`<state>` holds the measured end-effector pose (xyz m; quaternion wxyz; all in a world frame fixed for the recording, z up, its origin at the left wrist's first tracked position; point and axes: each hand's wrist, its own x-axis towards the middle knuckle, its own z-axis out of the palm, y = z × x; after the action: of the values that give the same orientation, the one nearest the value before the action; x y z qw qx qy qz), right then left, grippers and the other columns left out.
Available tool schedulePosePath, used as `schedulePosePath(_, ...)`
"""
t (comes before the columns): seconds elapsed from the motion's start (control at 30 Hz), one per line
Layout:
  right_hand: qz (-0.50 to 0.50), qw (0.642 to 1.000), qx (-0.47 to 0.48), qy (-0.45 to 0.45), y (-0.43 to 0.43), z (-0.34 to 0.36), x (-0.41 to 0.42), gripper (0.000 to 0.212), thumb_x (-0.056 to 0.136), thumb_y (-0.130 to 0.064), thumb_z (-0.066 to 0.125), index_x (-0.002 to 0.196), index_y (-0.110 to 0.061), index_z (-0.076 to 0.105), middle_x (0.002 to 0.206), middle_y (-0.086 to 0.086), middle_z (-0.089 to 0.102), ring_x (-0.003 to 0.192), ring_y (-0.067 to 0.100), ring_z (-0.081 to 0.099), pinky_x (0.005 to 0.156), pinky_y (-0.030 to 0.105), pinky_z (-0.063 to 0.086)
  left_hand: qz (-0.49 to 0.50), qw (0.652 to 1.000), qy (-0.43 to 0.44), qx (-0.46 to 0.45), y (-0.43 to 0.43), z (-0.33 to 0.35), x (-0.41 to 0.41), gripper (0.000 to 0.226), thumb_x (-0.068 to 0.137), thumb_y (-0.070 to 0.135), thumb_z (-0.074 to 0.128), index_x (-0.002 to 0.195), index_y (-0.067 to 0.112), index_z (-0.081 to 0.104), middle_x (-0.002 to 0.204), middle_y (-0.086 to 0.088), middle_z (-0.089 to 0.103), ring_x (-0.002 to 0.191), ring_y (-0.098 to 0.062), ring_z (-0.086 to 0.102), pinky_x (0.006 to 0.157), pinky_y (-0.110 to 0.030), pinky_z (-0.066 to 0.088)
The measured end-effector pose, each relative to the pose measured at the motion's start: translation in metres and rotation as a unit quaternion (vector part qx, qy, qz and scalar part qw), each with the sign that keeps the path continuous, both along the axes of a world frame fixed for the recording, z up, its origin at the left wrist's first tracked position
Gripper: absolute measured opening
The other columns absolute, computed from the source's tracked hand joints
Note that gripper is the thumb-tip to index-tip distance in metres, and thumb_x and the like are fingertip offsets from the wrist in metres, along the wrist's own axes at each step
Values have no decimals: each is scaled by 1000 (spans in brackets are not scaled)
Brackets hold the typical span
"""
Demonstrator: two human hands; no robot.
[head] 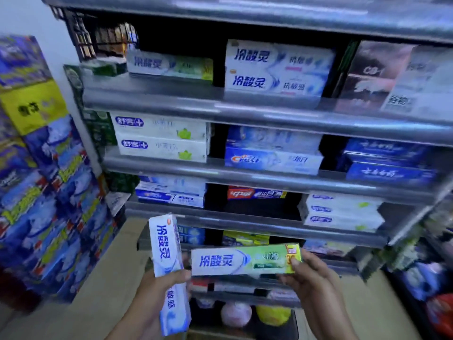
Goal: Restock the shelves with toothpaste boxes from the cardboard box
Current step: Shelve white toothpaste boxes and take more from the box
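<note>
Head view. Facing grey metal shelves [245, 114], tier over tier, each with a raised front lip running left to right. Open room on the top visible tier: a dark gap between a shelved green-white box [171, 66] on the left and a stack of two blue-white boxes [277, 69] to its right. More dark room on the third tier down, around a red box [255, 193] lying alone in the middle bay. Other bays filled with flat-stacked cartons, long sides facing out. Blue packs [49, 192] piled just left of the shelves, closing that side.

Grips a blue-white toothpaste box [166, 246] in the left hand [154, 295], fingers curled round its lower half; long axis near upright, slightly tilted, printed face to the camera. Pinches a green-white toothpaste box [245, 260] at its right end with the right hand [311, 278], thumb on the front; long axis level, left to right, parallel to the shelf lips. Both boxes in the air before the lower tiers, near ends close together; touching or not, cannot tell.
</note>
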<state>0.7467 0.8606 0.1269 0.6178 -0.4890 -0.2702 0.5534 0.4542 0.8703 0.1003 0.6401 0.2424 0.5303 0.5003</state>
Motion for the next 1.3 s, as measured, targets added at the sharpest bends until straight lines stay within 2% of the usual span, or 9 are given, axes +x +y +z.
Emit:
schedulePosePath(0.13, -12, 999, 42, 13, -1, 21, 13, 37, 68, -6, 72, 105, -1, 72, 92, 21, 75, 69, 31, 72, 58, 33, 61, -62, 997, 26, 45, 2, 33, 12, 77, 46, 0, 90, 118, 18, 69, 104, -18, 77, 98, -46, 70, 85, -48, 56)
schedulePosePath(0.27, -12, 993, 115, 17, 9, 50, 21, 41, 68, 0, 71, 108, -5, 64, 75, 21, 66, 63, 31, 68, 55, 35, 60, -72, 991, 53, 97, 7, 74, 14, 70, 45, 13, 97, 110, 19, 73, 98, -27, 74, 87, -44, 71, 81, -50, 55)
schedulePosePath(0.47, -7, 972, 235, -26, 30, 122, -6, 22, 70, -9, 75, 89, -20, 73, 93, 22, 76, 77, 30, 75, 62, 33, 61, -2, 974, 67, 218, 19, 142, -4, 62, 41, 18, 97, 100, 24, 80, 93, -25, 74, 71, -37, 71, 63, -41, 59)
schedulePosePath(0.6, -13, 953, 279, -114, 47, 165, -37, 26, 74, -24, 78, 100, -21, 74, 98, 7, 78, 85, 27, 77, 72, 32, 63, 44, 946, 105, 304, 32, 190, -31, 57, 45, 8, 94, 94, 33, 80, 90, -12, 77, 69, -31, 70, 62, -41, 60)
schedulePosePath(0.73, -43, 933, 296, -202, 72, 203, -70, 28, 78, -29, 84, 105, -30, 74, 92, 1, 76, 72, 28, 70, 58, 34, 56, 69, 928, 136, 339, 52, 228, -62, 52, 48, 7, 91, 96, 21, 78, 81, -16, 74, 65, -30, 69, 58, -39, 58)
schedulePosePath(0.93, -40, 903, 323, -281, 122, 245, -109, 31, 83, -24, 83, 102, -44, 68, 94, -6, 72, 73, 31, 69, 70, 46, 59, 102, 909, 171, 367, 89, 263, -99, 53, 49, 27, 90, 99, 25, 75, 84, -10, 77, 67, -28, 73, 60, -38, 59)
schedulePosePath(1.07, -74, 866, 337, -361, 151, 257, -126, 39, 91, -33, 74, 126, -47, 64, 94, -13, 67, 54, 6, 55, 57, 25, 49, 100, 910, 193, 354, 115, 266, -111, 60, 48, 24, 90, 104, 15, 73, 85, -11, 78, 65, -28, 73, 59, -35, 58)
schedulePosePath(1.2, -92, 838, 331, -425, 168, 264, -138, 36, 93, -35, 70, 129, -39, 66, 91, -14, 66, 68, 4, 60, 57, 11, 39, 102, 901, 207, 366, 132, 268, -122, 47, 66, 9, 88, 109, 17, 73, 98, -6, 79, 73, -30, 75, 65, -35, 60)
schedulePosePath(1.3, -100, 831, 324, -441, 173, 264, -144, 32, 93, -33, 70, 125, -37, 66, 92, -18, 64, 79, -15, 55, 55, 9, 34, 105, 901, 207, 366, 139, 273, -125, 51, 62, 16, 88, 110, 16, 70, 95, -6, 79, 70, -29, 74, 62, -33, 58)
